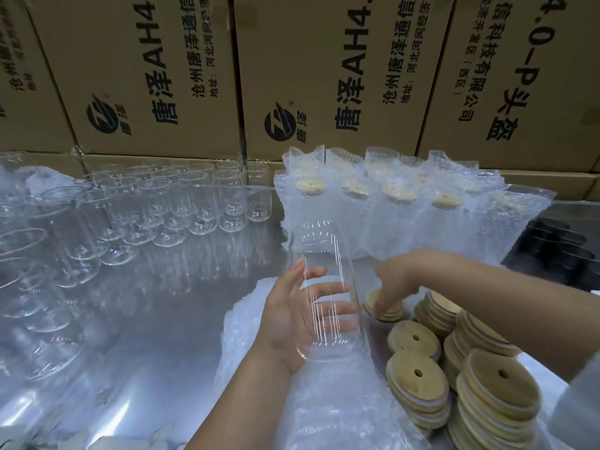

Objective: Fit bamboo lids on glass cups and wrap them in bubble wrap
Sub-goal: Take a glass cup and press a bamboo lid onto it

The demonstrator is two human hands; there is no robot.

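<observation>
One tabletop: shiny and silvery, mirroring the glass that stands on it.
Back of the room: cardboard boxes, black print, stacked right across and hard up behind the tabletop.
Left side: empty cups in crowded rows, running from the near-left edge back to the boxes.
Far right: wrapped cups, lids on, upright in bubble sleeves against the boxes.
Near right: lid stacks, round bamboo discs with a hole, piled several high, some leaning.
Right edge: dark tray, too blurred to read.
Left grip: thumb in front, fingers spread behind, wrapped round the glass cup and holding it up over the bubble wrap at the near edge.
Right grip: fingertips curled down, pinching a bamboo lid atop a short stack just right of the cup; whether it has lifted, I cannot tell.
Open room: a bare stretch of tabletop in the middle, between the cup rows and the bubble wrap.
</observation>
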